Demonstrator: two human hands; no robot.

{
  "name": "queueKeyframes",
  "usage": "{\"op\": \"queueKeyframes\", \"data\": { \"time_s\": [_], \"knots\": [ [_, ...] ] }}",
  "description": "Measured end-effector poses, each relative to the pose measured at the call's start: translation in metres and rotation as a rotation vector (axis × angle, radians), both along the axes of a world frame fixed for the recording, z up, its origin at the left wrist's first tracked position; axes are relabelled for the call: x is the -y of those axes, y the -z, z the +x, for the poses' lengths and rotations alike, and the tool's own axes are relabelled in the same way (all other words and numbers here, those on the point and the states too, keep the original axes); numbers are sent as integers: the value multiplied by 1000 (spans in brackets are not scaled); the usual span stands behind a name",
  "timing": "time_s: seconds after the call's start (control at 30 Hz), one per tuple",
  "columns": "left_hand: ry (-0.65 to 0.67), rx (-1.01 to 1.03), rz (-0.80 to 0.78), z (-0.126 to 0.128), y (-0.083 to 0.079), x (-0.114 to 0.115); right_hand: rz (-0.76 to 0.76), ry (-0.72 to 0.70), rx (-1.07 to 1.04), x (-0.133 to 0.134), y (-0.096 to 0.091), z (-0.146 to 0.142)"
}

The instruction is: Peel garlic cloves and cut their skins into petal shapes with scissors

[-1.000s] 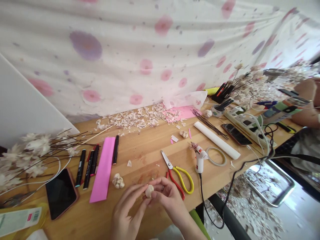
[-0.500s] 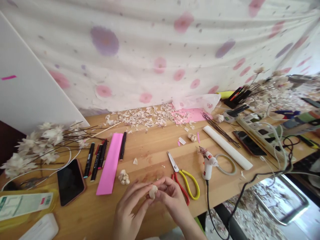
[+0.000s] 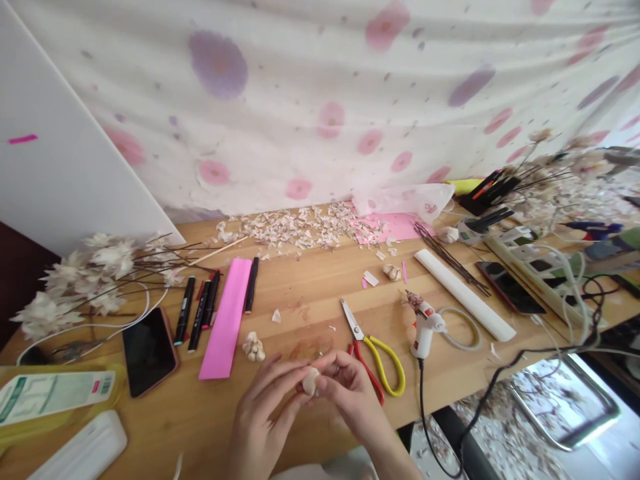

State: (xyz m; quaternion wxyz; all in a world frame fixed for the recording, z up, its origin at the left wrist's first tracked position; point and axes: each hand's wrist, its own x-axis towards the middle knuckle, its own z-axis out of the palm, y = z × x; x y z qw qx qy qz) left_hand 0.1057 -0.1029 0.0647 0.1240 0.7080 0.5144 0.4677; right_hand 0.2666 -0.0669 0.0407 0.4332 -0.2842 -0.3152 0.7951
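Note:
Low in the middle of the head view, a small cream-white bud-like piece (image 3: 311, 382) is pinched between the fingertips of both my hands. My left hand (image 3: 273, 407) grips it from the left, thumb below and fingers above. From the right, my right hand (image 3: 345, 390) closes its thumb and fingers on the same piece. The fingertips partly cover it. A knobbly cream cluster (image 3: 254, 347) lies on the wooden table (image 3: 300, 293) just left of my hands. Close on the right lie open-bladed scissors (image 3: 373, 347) with red and yellow handles.
A white glue gun (image 3: 424, 327) with a black cord stands right of the scissors. Pale shell-like flakes (image 3: 300, 227) spread along the back. At left are a pink paper strip (image 3: 227, 320), several markers (image 3: 201, 313), a phone (image 3: 149, 353) and white flowers on twigs (image 3: 113, 257).
The camera view has shifted slightly, so the table's things appear a little further right and higher. Both hands still pinch the cream piece, with only slight finger movement.

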Motion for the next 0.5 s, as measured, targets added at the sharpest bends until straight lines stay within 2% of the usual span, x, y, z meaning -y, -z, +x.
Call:
{"op": "queueKeyframes", "data": {
  "time_s": [0.23, 0.5],
  "knots": [
    [9, 35, -86, 1, 1, 5, 14, -24, 58, 0, -3, 4],
    [27, 22, -28, 0, 3, 4, -2, 7, 18, 3, -5, 3]
  ]
}}
